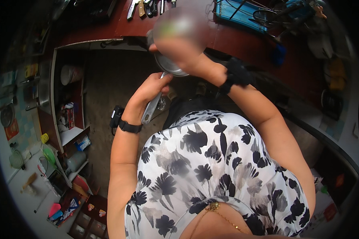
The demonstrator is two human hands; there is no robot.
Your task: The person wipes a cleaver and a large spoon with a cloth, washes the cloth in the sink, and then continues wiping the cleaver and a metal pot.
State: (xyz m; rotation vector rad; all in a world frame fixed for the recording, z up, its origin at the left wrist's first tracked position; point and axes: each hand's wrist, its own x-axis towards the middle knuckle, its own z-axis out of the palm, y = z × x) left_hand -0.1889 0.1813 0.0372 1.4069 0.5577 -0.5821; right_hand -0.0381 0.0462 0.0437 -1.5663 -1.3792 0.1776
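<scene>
In the head view my left hand [156, 86] is closed around the long metal handle [151, 110] of a round metal pan or pot [171, 66], which is held out over the floor at the counter's edge. My right hand [182, 55] lies over the pan, its wrist in a black band. A round blur covers most of that hand and the far part of the pan. Something green shows faintly within the blur. Whether my right hand holds anything cannot be told.
Several knives [141, 9] lie on the dark red counter [131, 28] beyond the pan. A blue tray [242, 15] with a wire rack stands at the back right. On the left is an open cabinet [52, 98] with containers on its shelves.
</scene>
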